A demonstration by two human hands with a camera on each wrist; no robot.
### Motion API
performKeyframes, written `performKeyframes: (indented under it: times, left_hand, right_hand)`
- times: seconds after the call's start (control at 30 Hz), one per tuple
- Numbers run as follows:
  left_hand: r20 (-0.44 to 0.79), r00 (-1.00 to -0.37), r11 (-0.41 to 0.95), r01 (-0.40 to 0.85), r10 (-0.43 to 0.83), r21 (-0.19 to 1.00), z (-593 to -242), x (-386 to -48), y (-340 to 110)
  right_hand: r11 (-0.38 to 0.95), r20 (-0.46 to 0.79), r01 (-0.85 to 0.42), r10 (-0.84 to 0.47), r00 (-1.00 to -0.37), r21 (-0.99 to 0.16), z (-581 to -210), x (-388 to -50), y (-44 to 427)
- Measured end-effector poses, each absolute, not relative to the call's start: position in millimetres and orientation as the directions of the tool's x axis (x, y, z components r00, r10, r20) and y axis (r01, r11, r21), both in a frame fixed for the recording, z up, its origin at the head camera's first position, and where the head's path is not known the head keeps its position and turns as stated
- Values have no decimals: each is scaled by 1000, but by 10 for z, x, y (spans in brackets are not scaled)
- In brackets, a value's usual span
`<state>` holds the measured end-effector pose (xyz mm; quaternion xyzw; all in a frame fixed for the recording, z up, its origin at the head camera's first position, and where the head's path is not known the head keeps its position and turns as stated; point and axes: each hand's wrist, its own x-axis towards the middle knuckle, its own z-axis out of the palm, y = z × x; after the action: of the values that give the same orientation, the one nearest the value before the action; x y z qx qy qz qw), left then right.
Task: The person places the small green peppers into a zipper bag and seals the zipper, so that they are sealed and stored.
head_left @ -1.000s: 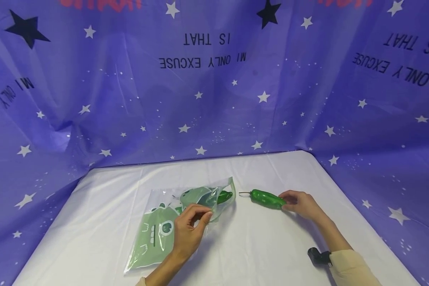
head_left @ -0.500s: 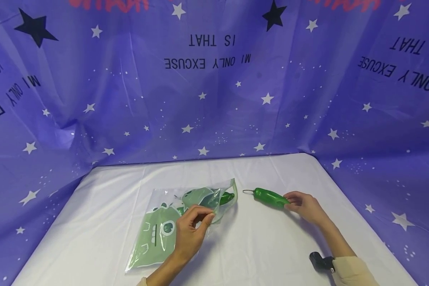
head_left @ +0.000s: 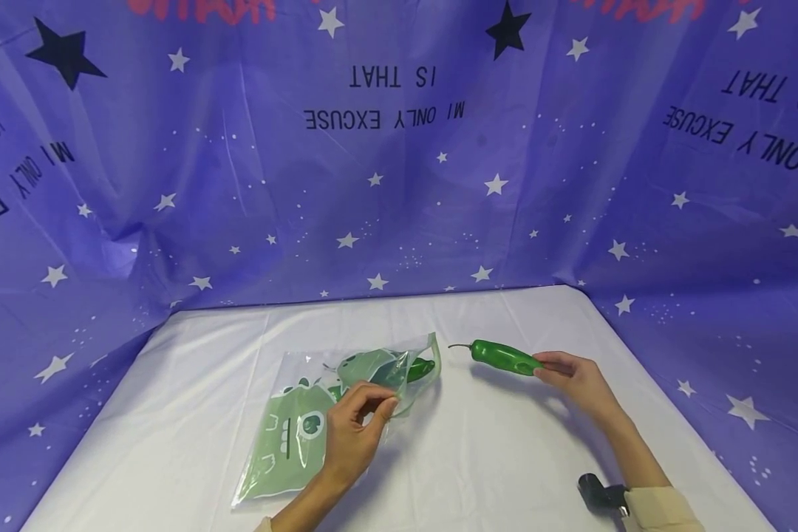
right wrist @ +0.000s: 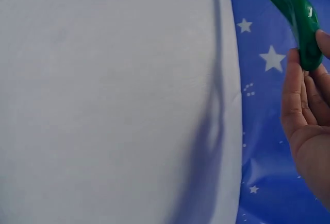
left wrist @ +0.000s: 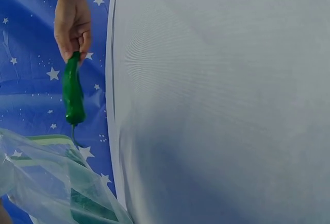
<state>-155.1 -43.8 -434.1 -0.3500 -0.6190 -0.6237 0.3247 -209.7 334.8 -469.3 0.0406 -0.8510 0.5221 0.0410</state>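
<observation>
In the head view my right hand (head_left: pixel 581 380) pinches the tip end of a green pepper (head_left: pixel 505 357), its thin stem pointing left toward the bag's mouth. My left hand (head_left: pixel 355 428) pinches the edge of a clear bag (head_left: pixel 282 458) printed with a green monster face. Inside the bag, another green pepper (head_left: pixel 420 369) shows near the raised opening. The left wrist view shows the held pepper (left wrist: pixel 73 92) hanging stem down from the right hand (left wrist: pixel 73 26), above the bag's rim (left wrist: pixel 51 139). Thumb and fingers hold the pepper (right wrist: pixel 304 28) in the right wrist view.
A white cloth (head_left: pixel 492 458) covers the table. Purple fabric (head_left: pixel 386 162) with stars and lettering hangs behind and at both sides. A black device (head_left: pixel 601 495) is at the right wrist, by the beige sleeve (head_left: pixel 661 510).
The right hand has shifted slightly right with the pepper, which now appears lifted, with its shadow apart below it. The left hand keeps its hold on the bag's edge.
</observation>
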Motion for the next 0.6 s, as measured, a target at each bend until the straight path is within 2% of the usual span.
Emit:
performKeyframes:
  times: [0.6]
  left_hand:
    - [830, -557, -13, 830, 28, 558, -4324, -1534, -444]
  right_hand:
    - [430, 220, -208, -22, -975, -879, -4267, -2087, 3096]
